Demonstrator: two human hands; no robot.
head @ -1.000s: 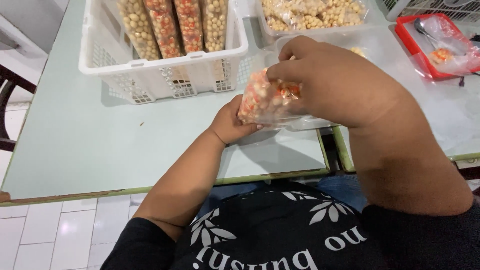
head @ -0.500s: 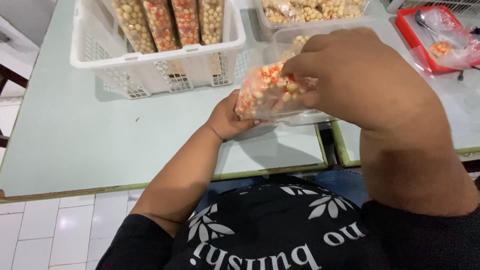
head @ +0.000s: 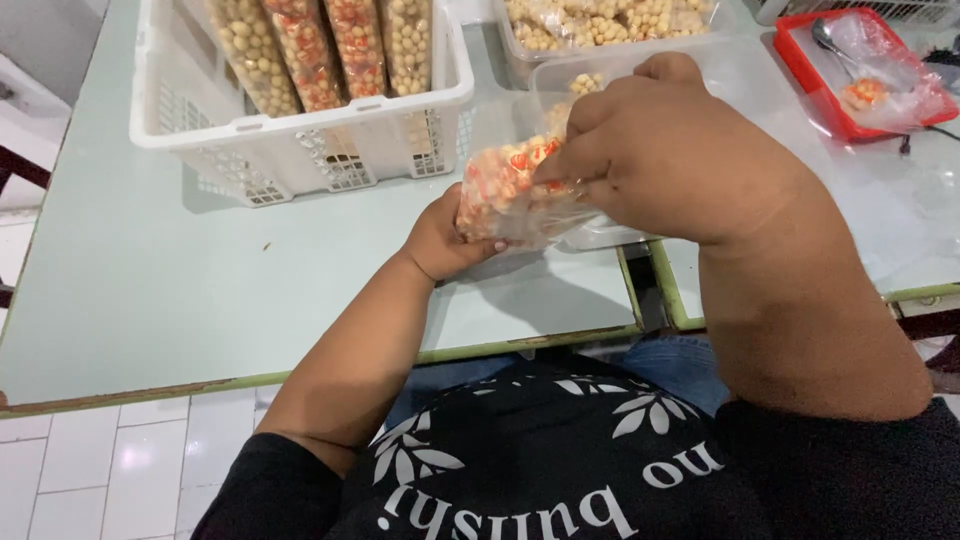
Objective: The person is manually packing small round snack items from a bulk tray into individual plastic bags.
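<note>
A clear snack bag (head: 515, 195) of orange and pale puffs is held just above the near edge of the pale green worktop (head: 200, 280); the left hand (head: 445, 240) cups its lower end from beneath, steadying it; the right hand (head: 665, 150) arches over the top, fingers (head: 565, 165) pinching the open end; a white basket (head: 300, 150) of filled bags stands far left.

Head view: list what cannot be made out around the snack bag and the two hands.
- Snack bag: its right end, hidden by the right hand.
- Left hand: fingers tucked under the bag.
- Clear tub: contents mostly behind the right hand.
- White basket: bag tops cut off by the upper edge.
- Red tray: orange bits under crumpled plastic, too small to tell.
</note>
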